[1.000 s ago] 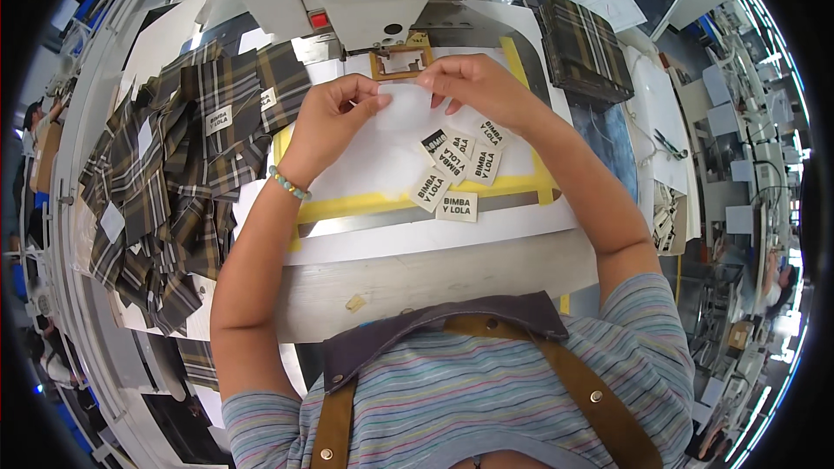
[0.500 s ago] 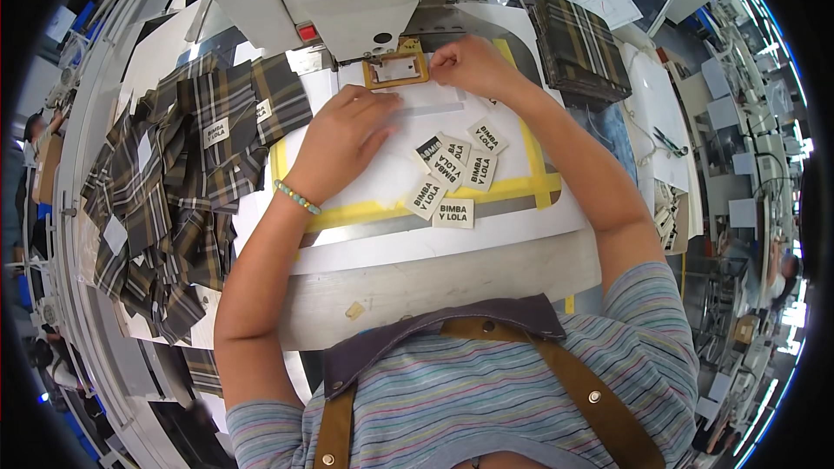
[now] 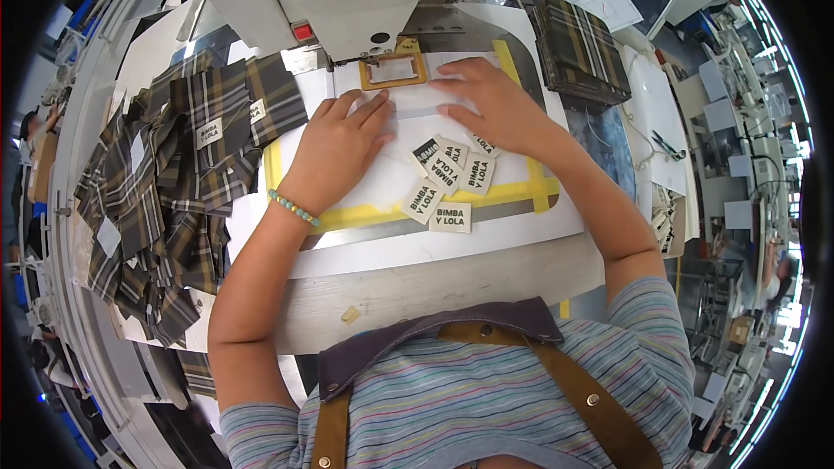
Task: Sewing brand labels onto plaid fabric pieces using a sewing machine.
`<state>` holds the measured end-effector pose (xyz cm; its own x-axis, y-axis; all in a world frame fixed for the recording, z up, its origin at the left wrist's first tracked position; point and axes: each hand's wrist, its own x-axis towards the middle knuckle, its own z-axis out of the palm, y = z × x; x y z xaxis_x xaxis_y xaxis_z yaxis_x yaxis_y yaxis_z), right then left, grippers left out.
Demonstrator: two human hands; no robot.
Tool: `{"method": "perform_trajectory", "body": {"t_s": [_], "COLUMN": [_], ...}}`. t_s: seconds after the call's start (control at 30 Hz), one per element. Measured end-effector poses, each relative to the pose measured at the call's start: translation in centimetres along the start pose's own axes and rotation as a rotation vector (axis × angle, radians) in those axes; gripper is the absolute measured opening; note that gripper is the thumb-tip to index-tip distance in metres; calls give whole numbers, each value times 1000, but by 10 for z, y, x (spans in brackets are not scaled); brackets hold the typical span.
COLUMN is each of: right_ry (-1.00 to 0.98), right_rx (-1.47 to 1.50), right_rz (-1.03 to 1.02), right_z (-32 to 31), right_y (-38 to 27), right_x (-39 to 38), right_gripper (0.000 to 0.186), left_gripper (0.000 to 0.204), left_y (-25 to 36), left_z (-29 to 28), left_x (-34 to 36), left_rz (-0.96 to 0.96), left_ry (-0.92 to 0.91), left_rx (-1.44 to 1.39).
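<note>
left hand (image 3: 339,152): palm down, fingers extended and slightly parted, pointing away from the body and toward the right; the hand is open and grips nothing. the forearm rises from the lower left, with a beaded bracelet (image 3: 294,208) at the wrist. right hand (image 3: 495,108): palm down, fingers spread and pointing left, thumb nearer the body; it is also open, with no object in its grasp. its forearm slants in from the lower right.

the white sheet (image 3: 391,174) lies beneath both hands; whether each fingertip presses on it cannot be told. the orange rectangular frame (image 3: 393,84) is positioned just beyond the left fingertips and just left of the right fingertips, below the machine head (image 3: 347,9). the cream labels (image 3: 450,218) lie between the hands, on the body side; one is partly covered by the right hand.
</note>
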<state>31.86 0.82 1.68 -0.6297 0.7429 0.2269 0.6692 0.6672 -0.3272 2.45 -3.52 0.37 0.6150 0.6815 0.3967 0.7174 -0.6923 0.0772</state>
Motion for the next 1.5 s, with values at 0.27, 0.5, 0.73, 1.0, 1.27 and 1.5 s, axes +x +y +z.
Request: {"method": "perform_trajectory", "body": {"t_s": [0.27,0.5,0.73,1.0,1.27,1.5], "right_ry": [9,54,84,69,79,85], "right_rx": [-203,-194,-170,-167,-162,-164], "right_rz": [-41,-16,-10,6,3,3], "right_z": [32,35,36,34,35,34], "right_y": [-24,-23,-27,-32,-32,-29], "right_x": [-1,-4,-5,-5,-4,-6], "right_gripper": [57,55,56,55,55,55], "left_gripper": [49,55,67,74,75,75], "left_y": [1,3,9,9,7,10], "left_z": [2,3,9,12,18,18], "left_x": [-1,0,0,3,3,7], "left_rz": [-15,-34,-69,-103,-98,-100], "left_ry": [-15,-39,-57,-106,-73,-90], "left_rx": [-15,-39,-35,-12,-29,-88]}}
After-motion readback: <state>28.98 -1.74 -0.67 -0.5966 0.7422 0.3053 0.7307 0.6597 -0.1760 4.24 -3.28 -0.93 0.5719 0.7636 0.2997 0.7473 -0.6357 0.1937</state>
